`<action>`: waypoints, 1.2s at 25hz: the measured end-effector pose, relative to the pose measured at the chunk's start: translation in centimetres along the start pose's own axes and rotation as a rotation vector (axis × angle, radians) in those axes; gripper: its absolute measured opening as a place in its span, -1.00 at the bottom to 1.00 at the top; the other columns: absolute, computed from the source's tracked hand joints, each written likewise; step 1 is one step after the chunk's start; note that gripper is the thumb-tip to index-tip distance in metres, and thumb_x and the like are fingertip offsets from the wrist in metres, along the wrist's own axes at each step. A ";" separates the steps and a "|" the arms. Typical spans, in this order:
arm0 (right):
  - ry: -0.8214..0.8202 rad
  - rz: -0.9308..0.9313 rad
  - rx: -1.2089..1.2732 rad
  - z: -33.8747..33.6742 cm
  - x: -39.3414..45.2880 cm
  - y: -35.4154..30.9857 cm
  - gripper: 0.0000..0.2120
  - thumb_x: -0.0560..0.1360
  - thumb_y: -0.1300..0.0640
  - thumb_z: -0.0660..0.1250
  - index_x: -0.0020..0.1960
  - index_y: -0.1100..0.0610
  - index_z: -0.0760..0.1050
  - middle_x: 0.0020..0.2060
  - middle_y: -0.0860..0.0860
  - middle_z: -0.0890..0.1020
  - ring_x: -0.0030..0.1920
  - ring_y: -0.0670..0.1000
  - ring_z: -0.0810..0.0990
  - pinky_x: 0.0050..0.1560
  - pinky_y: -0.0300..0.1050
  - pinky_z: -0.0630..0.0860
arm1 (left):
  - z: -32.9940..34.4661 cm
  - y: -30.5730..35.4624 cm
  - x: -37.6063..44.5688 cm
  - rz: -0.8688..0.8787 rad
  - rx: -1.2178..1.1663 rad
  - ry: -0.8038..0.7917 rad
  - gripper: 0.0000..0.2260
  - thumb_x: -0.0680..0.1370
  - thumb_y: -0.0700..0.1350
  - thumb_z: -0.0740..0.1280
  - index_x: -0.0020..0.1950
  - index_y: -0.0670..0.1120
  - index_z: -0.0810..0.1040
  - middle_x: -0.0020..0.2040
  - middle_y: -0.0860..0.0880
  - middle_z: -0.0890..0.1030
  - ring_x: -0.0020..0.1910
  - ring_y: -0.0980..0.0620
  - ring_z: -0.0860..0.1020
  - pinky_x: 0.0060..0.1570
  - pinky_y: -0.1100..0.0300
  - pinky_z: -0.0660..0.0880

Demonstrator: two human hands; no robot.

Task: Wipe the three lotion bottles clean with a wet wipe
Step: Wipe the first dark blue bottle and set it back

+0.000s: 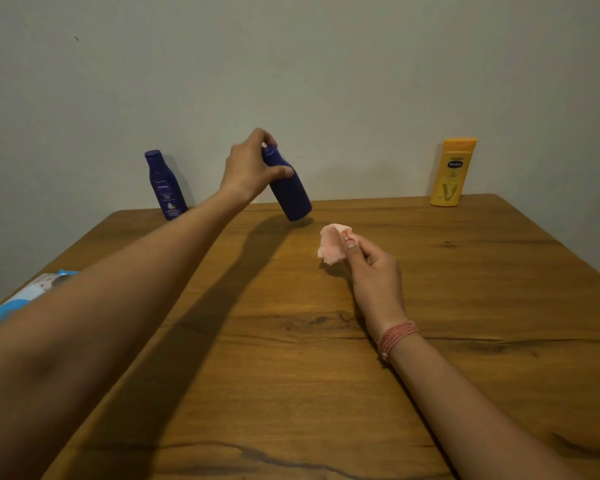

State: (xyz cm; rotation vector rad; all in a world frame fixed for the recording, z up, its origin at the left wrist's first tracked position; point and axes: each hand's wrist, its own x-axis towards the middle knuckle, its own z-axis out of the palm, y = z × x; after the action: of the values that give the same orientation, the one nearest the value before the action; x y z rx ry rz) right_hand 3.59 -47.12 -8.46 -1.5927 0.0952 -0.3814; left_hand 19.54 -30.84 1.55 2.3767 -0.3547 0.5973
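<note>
A brown wooden table [326,358] with dark grain; on it a dark blue bottle [166,185] far left, a yellow bottle [451,173] far right, and a blue-and-white packet [21,296] at the left edge.

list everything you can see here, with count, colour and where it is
blue lotion bottles: 2, dark blue; one stands at the far left edge by the wall, one is held tilted at the far middle, its base at or just above the table
yellow lotion bottle: 1, yellow-orange, stands at the far right corner by the wall
wet wipe: 1, pale pink, crumpled, held above the table's middle
wipes pack: 1, blue and white, at the left table edge, partly hidden behind the left arm
table: 1, brown wood, fills the lower view
wall: 1, grey-green, behind the table
thread bracelet: 1, pink-red, on the right wrist
left hand: 1, grips the tilted blue bottle near its cap
right hand: 1, pinches the wipe
</note>
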 end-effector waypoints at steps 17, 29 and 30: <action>-0.012 0.060 -0.021 0.1 0.5 0.4 -0.71 0.61 -0.05 0.19 0.28 -0.06 0.53 -0.07 -0.24 0.60 0.01 -0.16 0.56 0.11 -0.06 0.56 | 3.9 -1.1 7.6 -0.051 -0.109 -0.244 -0.63 0.62 -0.39 0.18 0.37 -0.11 0.50 0.38 -0.13 0.45 0.34 -0.14 0.43 0.26 0.01 0.52; -0.022 0.059 -0.016 0.2 0.8 0.7 -0.69 0.61 -0.06 0.20 0.28 -0.03 0.53 0.04 -0.20 0.62 0.09 -0.20 0.55 0.12 -0.18 0.52 | 3.0 -1.6 8.8 -0.050 -0.266 -0.457 -0.56 0.56 -0.51 0.13 0.25 -0.07 0.49 0.34 -0.06 0.42 0.32 -0.09 0.43 0.07 0.15 0.54; -0.023 0.059 -0.017 0.2 0.8 0.7 -0.69 0.61 -0.05 0.19 0.29 -0.02 0.53 0.02 -0.23 0.61 0.09 -0.21 0.54 0.11 -0.20 0.51 | 3.0 -1.7 8.9 -0.046 -0.269 -0.469 -0.54 0.56 -0.51 0.13 0.27 -0.05 0.48 0.36 -0.07 0.41 0.33 -0.09 0.42 0.13 0.09 0.54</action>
State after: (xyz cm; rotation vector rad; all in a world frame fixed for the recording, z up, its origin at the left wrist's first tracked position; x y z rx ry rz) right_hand 4.55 -47.22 -9.01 -1.6067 0.1278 -0.3166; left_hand 28.83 -32.43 3.10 2.2336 -0.5429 -0.0399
